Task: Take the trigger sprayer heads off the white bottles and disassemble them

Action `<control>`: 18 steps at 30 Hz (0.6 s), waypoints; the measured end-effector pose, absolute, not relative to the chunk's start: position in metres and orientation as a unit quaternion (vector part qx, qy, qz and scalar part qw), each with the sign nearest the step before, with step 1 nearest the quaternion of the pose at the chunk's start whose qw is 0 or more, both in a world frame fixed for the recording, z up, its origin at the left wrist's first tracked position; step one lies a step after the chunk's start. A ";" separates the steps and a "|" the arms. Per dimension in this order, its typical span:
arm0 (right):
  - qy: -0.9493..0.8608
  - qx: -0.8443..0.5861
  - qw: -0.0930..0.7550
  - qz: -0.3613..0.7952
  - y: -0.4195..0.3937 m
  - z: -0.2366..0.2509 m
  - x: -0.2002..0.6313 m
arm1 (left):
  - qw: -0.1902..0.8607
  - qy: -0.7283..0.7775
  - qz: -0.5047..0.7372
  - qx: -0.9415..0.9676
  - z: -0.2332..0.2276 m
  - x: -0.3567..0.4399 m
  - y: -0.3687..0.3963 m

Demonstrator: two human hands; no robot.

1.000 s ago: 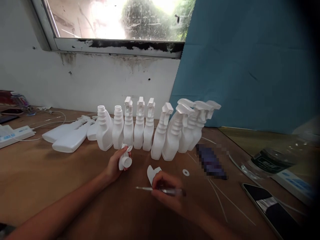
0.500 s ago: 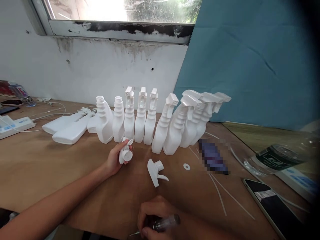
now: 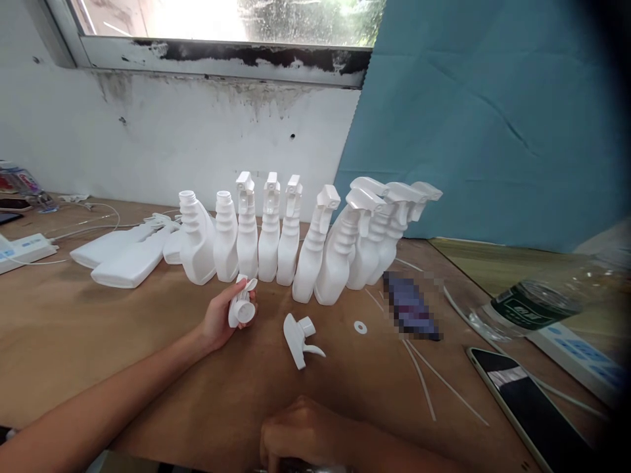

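Observation:
My left hand (image 3: 224, 314) is closed round a white trigger spray head (image 3: 241, 309), its round collar facing me. A second spray head (image 3: 298, 338) lies on its side on the brown table (image 3: 162, 394), to the right of that hand. At the bottom edge my right hand (image 3: 300, 433) is curled, knuckles up. Only a sliver of the screwdriver (image 3: 320, 468) in it shows; the rest is cut off by the frame. Behind the left hand stands a row of white spray bottles (image 3: 269, 249), most with spray heads on. Two at the left, including this bottle (image 3: 197, 243), have bare necks.
A white washer (image 3: 360, 327) and thin white tubes (image 3: 421, 374) lie right of the loose spray head. Farther right are a blurred purple item (image 3: 411, 309), a phone (image 3: 527, 407) and a lying water bottle (image 3: 537, 302). White bottles (image 3: 131, 263) lie flat at the left.
My right hand has moved down toward the bottom edge, taking most of the screwdriver out of view. My left hand still holds the spray head. The whole view has shifted slightly.

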State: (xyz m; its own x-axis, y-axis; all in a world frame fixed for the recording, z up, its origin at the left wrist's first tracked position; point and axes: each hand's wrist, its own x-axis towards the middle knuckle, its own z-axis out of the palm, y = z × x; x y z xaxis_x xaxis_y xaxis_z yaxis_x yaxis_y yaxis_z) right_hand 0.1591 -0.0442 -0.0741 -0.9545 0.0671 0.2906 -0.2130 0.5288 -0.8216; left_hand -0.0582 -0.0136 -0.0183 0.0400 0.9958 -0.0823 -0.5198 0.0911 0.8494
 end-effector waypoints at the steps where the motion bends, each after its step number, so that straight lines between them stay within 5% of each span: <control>1: -0.859 0.054 0.161 0.483 -0.045 -0.075 0.158 | 0.643 0.365 0.590 0.326 -0.018 -0.058 -0.014; 18: -0.855 0.131 0.229 0.447 -0.046 -0.077 0.150 | 0.638 0.379 0.583 0.332 -0.023 -0.059 -0.013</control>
